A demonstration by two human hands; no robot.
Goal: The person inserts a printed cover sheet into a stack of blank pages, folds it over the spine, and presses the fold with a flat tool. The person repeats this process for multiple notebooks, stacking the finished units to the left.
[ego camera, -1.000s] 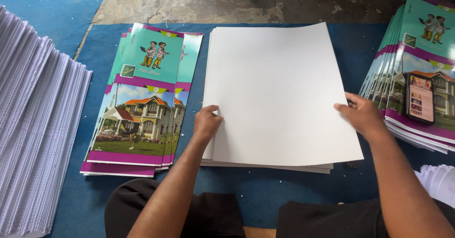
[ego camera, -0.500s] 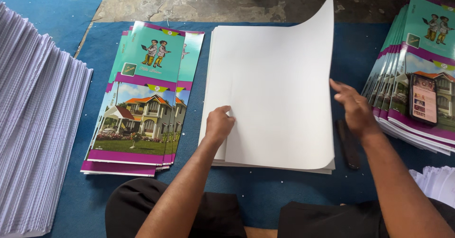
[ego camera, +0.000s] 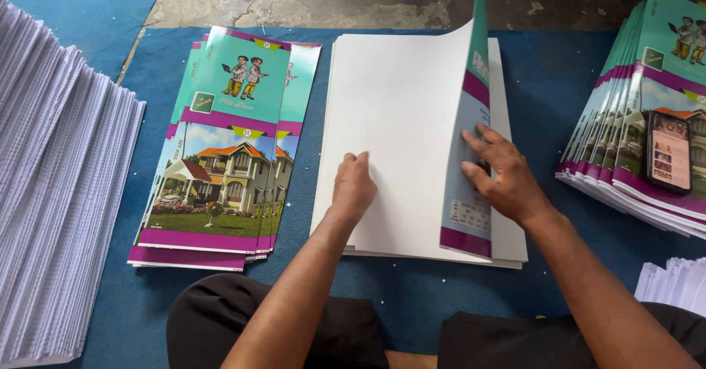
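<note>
A stack of large white sheets [ego camera: 401, 126] lies on the blue mat in front of me. Its top sheet, a printed cover [ego camera: 469, 156], is folded over from the right, with its teal and purple printed side showing and its upper edge standing up. My right hand [ego camera: 504, 174] rests flat on that printed flap, fingers spread. Fingers curled, my left hand [ego camera: 354, 187] presses down on the white face of the sheet near its middle.
Left of the white stack lies a pile of printed covers [ego camera: 228, 148] showing a house and two children. More covers [ego camera: 647, 119] are fanned at the right with a phone [ego camera: 668, 151] on top. A tall stack of white paper [ego camera: 55, 215] fills the left edge.
The right edge of the top sheet has been lifted and folded over to the left, exposing its printed side. My right hand moved left onto the flap; my left hand slid toward the sheet's middle.
</note>
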